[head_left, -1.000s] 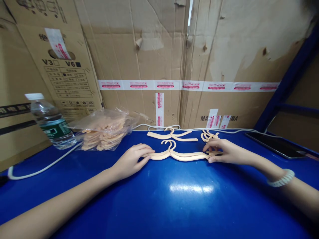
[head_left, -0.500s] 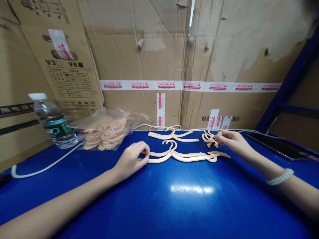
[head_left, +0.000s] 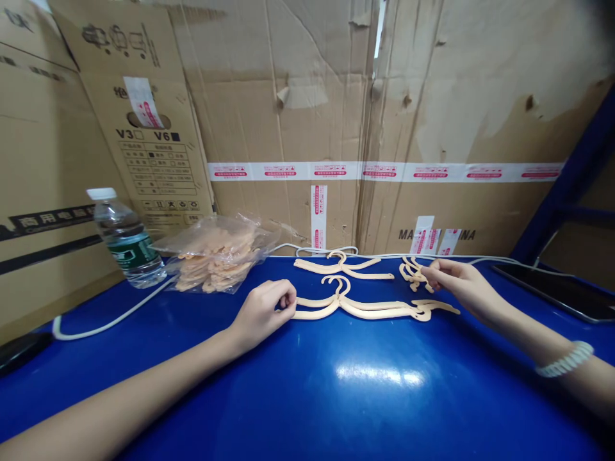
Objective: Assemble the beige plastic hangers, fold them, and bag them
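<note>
Left hand (head_left: 264, 314) has curled in tighter since a second ago, fingers at the left end of the front hanger (head_left: 355, 312), mid-frame; can't tell if they're pinching. Small pieces (head_left: 408, 272) right of center now have the right hand (head_left: 454, 278) at them, fingers bunched, grip unclear. Looks like part-picking; calls for freeing just one.

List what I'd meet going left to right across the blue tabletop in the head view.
Unidentified black object, green-labelled water bottle, clear plastic bag of beige pieces, left hand, beige hangers, right hand, black flat-screen device.
</note>
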`<state>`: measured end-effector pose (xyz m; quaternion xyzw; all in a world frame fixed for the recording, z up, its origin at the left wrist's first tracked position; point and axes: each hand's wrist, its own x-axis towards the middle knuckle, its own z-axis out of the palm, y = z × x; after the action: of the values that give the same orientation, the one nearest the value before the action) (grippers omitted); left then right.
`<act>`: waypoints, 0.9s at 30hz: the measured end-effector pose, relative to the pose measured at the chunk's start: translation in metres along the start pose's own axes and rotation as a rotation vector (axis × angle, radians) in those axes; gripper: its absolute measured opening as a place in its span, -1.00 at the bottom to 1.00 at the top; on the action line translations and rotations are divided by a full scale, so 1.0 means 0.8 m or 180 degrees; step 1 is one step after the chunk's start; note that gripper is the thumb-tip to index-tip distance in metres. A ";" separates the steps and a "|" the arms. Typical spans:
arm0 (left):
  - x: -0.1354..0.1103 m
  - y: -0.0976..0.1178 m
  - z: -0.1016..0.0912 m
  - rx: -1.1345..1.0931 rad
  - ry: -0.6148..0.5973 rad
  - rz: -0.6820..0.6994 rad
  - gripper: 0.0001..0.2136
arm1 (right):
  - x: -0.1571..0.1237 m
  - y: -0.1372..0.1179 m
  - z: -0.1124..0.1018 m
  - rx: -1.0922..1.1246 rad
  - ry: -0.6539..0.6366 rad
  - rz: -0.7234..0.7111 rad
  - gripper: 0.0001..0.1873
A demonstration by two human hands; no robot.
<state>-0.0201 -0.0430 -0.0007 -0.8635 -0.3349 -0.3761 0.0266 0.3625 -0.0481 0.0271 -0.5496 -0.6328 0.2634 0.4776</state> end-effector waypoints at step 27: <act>0.002 0.001 0.001 -0.0066 0.0043 -0.0187 -0.90 | -0.002 -0.006 0.009 -0.0165 -0.0041 -0.0048 -0.42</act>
<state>-0.0182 -0.0423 0.0000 -0.8510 -0.3561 -0.3860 0.0089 0.3539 -0.0494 0.0276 -0.5553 -0.6466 0.2468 0.4611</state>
